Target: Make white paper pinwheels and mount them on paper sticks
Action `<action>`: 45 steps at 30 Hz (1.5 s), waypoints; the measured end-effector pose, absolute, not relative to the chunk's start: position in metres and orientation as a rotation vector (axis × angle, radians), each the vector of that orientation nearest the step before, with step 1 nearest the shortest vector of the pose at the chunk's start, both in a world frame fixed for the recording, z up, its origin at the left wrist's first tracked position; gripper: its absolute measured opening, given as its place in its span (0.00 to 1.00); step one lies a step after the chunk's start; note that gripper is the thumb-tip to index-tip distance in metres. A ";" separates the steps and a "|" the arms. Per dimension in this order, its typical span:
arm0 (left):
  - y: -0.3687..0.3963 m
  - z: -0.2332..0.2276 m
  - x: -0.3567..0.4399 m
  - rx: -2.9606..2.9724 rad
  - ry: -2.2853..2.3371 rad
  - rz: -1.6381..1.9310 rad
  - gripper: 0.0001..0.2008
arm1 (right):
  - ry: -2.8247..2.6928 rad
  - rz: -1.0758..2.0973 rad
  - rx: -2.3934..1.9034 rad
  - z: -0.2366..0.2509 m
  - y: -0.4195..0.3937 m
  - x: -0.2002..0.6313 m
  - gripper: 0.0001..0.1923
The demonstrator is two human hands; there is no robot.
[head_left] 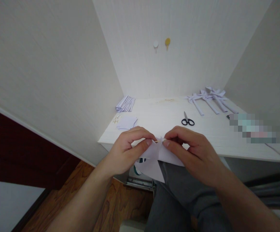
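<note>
Both my hands are raised in front of the desk's front edge, holding a folded white paper piece [154, 158] between them. My left hand [127, 149] pinches its top left part with thumb and forefinger. My right hand [193, 151] pinches the top right part. A small yellowish pin or stick [156, 141] shows between the fingertips at the paper's centre. The paper's lower flaps hang down over my grey trousers [178, 193].
On the white desk [164, 119] lie black-handled scissors [187, 120], a stack of folded paper strips [125, 103], a small white paper sheet [127, 122] with tiny gold bits [116, 120], and several finished paper pinwheels [210, 98] at the back right. Walls enclose three sides.
</note>
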State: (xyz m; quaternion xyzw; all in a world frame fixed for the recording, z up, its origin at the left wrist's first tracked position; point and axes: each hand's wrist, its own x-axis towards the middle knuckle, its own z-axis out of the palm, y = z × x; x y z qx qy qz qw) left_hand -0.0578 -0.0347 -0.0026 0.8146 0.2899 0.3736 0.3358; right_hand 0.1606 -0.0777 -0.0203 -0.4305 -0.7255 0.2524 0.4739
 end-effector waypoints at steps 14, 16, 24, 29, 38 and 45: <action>-0.037 -0.001 -0.057 2.056 0.819 0.986 0.05 | -1.773 0.745 -1.039 -0.020 -0.077 0.161 0.06; -0.036 -0.003 -0.057 2.050 0.829 1.053 0.03 | -1.777 0.720 -1.041 -0.020 -0.076 0.160 0.06; -0.037 -0.004 -0.059 2.112 0.869 1.011 0.04 | -1.708 0.749 -1.076 -0.022 -0.075 0.160 0.06; -0.037 -0.003 -0.056 2.249 0.833 1.102 0.06 | -1.726 0.709 -1.083 -0.022 -0.074 0.159 0.07; -0.036 -0.004 -0.056 2.373 0.841 1.129 0.08 | -1.809 0.583 -1.100 -0.023 -0.073 0.157 0.05; -0.037 -0.004 -0.054 2.413 0.824 1.085 0.07 | -1.862 0.497 -1.122 -0.025 -0.076 0.155 0.04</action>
